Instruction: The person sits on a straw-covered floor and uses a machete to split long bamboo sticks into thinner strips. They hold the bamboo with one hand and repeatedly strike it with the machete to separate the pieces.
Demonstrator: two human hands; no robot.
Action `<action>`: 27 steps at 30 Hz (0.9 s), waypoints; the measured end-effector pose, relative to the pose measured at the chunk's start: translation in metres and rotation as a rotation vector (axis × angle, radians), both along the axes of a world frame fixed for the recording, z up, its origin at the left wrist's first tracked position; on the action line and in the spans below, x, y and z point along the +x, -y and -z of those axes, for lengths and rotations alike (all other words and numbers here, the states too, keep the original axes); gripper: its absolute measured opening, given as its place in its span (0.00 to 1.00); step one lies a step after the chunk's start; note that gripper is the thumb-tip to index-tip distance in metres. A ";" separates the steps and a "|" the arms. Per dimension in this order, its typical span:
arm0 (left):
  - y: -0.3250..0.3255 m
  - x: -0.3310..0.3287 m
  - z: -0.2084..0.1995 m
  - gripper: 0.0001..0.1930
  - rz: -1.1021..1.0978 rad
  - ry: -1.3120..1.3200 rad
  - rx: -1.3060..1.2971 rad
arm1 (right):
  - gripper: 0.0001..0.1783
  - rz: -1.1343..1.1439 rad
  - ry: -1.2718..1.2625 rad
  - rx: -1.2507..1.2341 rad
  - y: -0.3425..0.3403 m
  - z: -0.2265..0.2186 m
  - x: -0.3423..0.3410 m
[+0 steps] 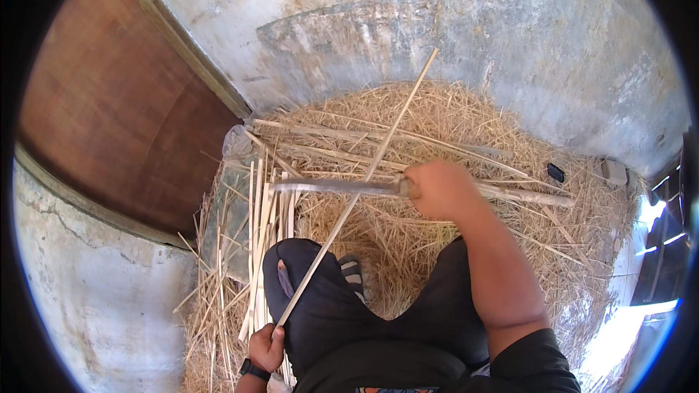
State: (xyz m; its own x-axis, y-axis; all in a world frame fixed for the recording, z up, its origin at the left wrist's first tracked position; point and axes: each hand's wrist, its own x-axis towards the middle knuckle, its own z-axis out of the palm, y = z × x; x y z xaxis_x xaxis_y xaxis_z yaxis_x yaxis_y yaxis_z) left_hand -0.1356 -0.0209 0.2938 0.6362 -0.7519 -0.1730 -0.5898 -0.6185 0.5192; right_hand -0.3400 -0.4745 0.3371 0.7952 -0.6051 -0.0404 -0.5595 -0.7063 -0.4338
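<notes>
In my left hand [266, 349], low beside my left thigh, the near end of a long thin bamboo strip [328, 239] is pinched. The strip slants up and away to the right, over my left knee, with its far end near the wall. My right hand [441, 189] is closed around the handle of a long-bladed knife [331, 187], a little right of the strip. Its blade points left and crosses the strip near the middle. Whether the edge touches the strip I cannot tell. The blade looks slightly blurred.
Several cut strips [255, 247] lie in a bundle left of my knee. Longer bamboo pieces [524, 195] rest across the straw and shavings [451, 109]. A small black object [555, 172] and a block [614, 172] sit at right. A worn wall [451, 22] and brown door [109, 94] stand behind.
</notes>
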 end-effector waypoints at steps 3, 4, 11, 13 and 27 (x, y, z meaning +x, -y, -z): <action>0.003 0.001 -0.003 0.29 0.000 -0.044 -0.032 | 0.13 0.177 0.061 0.144 0.031 0.007 -0.003; 0.003 0.002 -0.005 0.29 0.004 -0.028 -0.006 | 0.13 0.263 0.067 0.194 0.040 0.006 -0.005; 0.003 -0.004 -0.010 0.30 -0.023 -0.008 0.039 | 0.18 -0.026 0.028 0.069 0.007 0.014 0.002; 0.003 -0.008 -0.010 0.30 -0.045 0.003 0.043 | 0.18 -0.076 -0.048 0.020 -0.010 -0.007 0.002; 0.002 0.000 0.001 0.28 -0.013 -0.002 0.018 | 0.19 -0.096 -0.057 0.246 0.004 -0.009 -0.002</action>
